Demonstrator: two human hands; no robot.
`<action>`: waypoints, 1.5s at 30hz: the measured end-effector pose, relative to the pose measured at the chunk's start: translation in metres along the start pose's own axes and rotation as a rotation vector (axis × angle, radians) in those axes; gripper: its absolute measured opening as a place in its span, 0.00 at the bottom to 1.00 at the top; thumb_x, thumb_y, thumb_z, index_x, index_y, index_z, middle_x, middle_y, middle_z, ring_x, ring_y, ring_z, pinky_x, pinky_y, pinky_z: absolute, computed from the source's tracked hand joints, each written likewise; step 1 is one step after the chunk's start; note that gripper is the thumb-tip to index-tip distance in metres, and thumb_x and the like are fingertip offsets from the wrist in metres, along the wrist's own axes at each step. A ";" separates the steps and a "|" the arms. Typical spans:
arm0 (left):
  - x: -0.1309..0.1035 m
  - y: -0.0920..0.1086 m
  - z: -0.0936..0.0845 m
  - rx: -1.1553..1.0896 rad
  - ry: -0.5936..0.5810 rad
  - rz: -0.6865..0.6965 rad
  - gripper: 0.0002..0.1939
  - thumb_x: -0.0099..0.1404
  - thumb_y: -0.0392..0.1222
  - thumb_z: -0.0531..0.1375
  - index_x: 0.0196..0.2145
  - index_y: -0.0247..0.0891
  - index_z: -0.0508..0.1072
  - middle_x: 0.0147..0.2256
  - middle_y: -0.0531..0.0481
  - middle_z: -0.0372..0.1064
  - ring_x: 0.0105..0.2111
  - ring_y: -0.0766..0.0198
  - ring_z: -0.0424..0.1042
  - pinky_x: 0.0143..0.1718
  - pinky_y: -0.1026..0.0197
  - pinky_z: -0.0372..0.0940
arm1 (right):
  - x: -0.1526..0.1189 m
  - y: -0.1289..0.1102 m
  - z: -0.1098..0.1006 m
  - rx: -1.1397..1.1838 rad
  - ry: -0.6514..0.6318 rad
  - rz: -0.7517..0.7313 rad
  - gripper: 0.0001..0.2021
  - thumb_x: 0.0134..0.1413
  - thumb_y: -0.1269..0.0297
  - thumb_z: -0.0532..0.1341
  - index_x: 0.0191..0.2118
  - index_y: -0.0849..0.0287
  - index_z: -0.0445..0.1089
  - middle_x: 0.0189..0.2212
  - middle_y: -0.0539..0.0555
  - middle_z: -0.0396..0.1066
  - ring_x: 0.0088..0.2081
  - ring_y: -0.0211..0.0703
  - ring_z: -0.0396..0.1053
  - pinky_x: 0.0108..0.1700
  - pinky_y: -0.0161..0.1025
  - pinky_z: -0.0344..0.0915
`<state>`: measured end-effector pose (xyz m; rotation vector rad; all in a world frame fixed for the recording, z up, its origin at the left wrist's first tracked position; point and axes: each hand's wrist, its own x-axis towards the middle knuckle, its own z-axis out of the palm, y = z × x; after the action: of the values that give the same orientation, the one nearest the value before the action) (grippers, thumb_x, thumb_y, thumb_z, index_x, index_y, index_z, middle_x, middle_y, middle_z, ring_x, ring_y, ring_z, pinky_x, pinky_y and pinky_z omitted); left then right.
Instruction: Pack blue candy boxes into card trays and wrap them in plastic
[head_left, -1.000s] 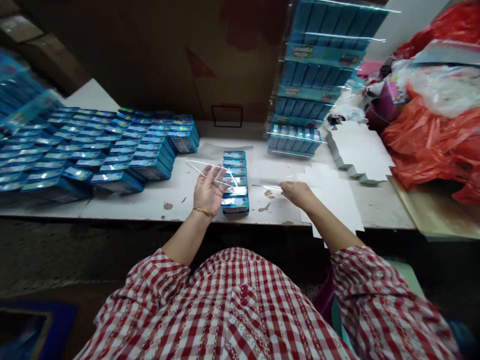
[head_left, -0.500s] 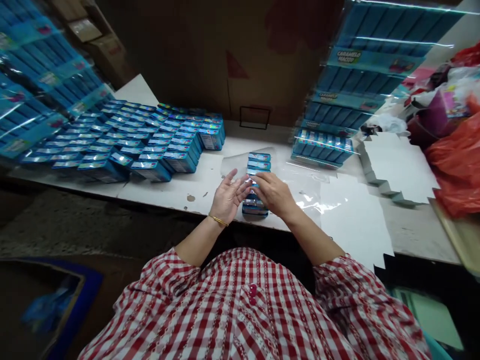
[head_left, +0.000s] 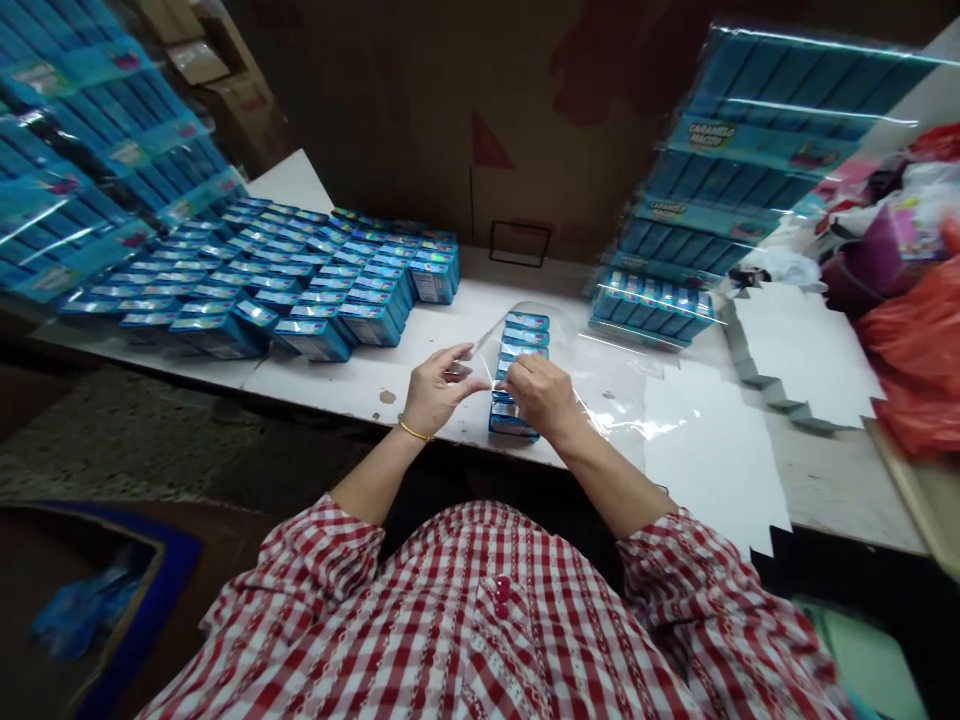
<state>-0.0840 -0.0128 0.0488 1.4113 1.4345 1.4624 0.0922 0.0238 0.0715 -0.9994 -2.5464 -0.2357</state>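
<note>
A row of small blue boxes (head_left: 526,338) stands on the white table in front of me, running away from the edge. A sheet of clear plastic film (head_left: 486,345) lies around the row, with its left part lifted. My left hand (head_left: 436,388), with a gold bangle at the wrist, grips that raised part between thumb and fingers. Over the middle of the row, my right hand (head_left: 541,392) is closed with its fingertips pinching the film. Both hands nearly meet above the boxes, and the right one hides some of them.
Many blue boxes (head_left: 300,290) stand in rows at the left. Film-wrapped blue packs (head_left: 742,140) are stacked at the back right, beside flat white cardboard (head_left: 806,350). A red plastic bag (head_left: 919,350) lies far right. A large brown carton (head_left: 390,120) rises behind the table.
My left hand has turned from an open, palm-up pose to a grip on the film, moving slightly left. The film's left side is raised. My right hand has closed more and shifted slightly nearer me.
</note>
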 end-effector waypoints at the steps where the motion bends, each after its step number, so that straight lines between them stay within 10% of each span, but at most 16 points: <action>1: 0.000 0.001 -0.001 0.097 -0.031 0.055 0.26 0.44 0.47 0.69 0.42 0.38 0.73 0.41 0.46 0.66 0.33 0.67 0.69 0.34 0.64 0.68 | 0.001 0.000 -0.001 0.022 -0.002 0.021 0.12 0.58 0.60 0.55 0.26 0.58 0.66 0.26 0.54 0.68 0.31 0.42 0.61 0.33 0.37 0.52; 8: 0.001 0.035 -0.005 0.248 -0.081 0.211 0.21 0.55 0.52 0.61 0.44 0.38 0.72 0.47 0.43 0.62 0.34 0.68 0.68 0.28 0.69 0.66 | 0.002 -0.002 -0.010 0.178 -0.001 0.042 0.16 0.55 0.53 0.57 0.23 0.58 0.64 0.24 0.53 0.67 0.29 0.40 0.63 0.31 0.36 0.52; 15: 0.014 0.027 -0.011 0.203 -0.108 0.179 0.12 0.57 0.47 0.60 0.34 0.36 0.75 0.35 0.46 0.69 0.29 0.67 0.68 0.34 0.64 0.66 | 0.004 0.012 -0.010 0.530 0.093 0.190 0.21 0.56 0.51 0.55 0.17 0.58 0.59 0.16 0.47 0.59 0.22 0.34 0.57 0.27 0.33 0.51; 21: 0.010 0.041 -0.005 0.227 -0.116 0.216 0.28 0.49 0.50 0.66 0.48 0.41 0.70 0.51 0.43 0.59 0.36 0.65 0.68 0.32 0.65 0.66 | 0.000 0.005 -0.013 0.228 -0.012 0.034 0.15 0.59 0.57 0.53 0.24 0.59 0.66 0.24 0.51 0.67 0.26 0.36 0.61 0.27 0.35 0.48; 27: 0.013 0.037 0.000 0.282 -0.293 0.286 0.17 0.51 0.47 0.66 0.39 0.38 0.74 0.38 0.48 0.66 0.24 0.72 0.64 0.32 0.65 0.64 | -0.006 0.003 -0.019 -0.067 0.053 -0.029 0.17 0.62 0.60 0.49 0.26 0.58 0.66 0.24 0.53 0.67 0.27 0.38 0.60 0.29 0.37 0.47; 33: 0.016 0.028 0.003 0.573 -0.106 0.396 0.04 0.58 0.39 0.59 0.30 0.37 0.73 0.31 0.48 0.65 0.30 0.65 0.66 0.35 0.62 0.64 | -0.013 0.003 -0.024 -0.125 0.038 -0.021 0.15 0.62 0.67 0.48 0.26 0.58 0.66 0.24 0.54 0.65 0.27 0.40 0.59 0.30 0.39 0.46; 38: 0.014 0.025 -0.001 0.502 0.118 0.465 0.04 0.59 0.35 0.56 0.30 0.35 0.71 0.35 0.46 0.67 0.36 0.64 0.68 0.38 0.62 0.66 | -0.021 0.026 -0.022 -0.231 -0.185 0.417 0.11 0.59 0.68 0.49 0.35 0.61 0.68 0.32 0.58 0.70 0.31 0.43 0.65 0.29 0.38 0.48; 45: 0.054 -0.014 0.022 -0.262 0.254 -0.513 0.12 0.62 0.38 0.55 0.44 0.34 0.65 0.41 0.44 0.69 0.27 0.70 0.72 0.21 0.71 0.62 | 0.019 0.072 0.016 0.266 -0.142 0.900 0.15 0.55 0.60 0.52 0.28 0.62 0.71 0.25 0.57 0.73 0.28 0.43 0.70 0.29 0.35 0.59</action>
<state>-0.0782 0.0471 0.0447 0.6498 1.5434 1.4504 0.1240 0.0928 0.0659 -1.9393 -1.9022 0.4244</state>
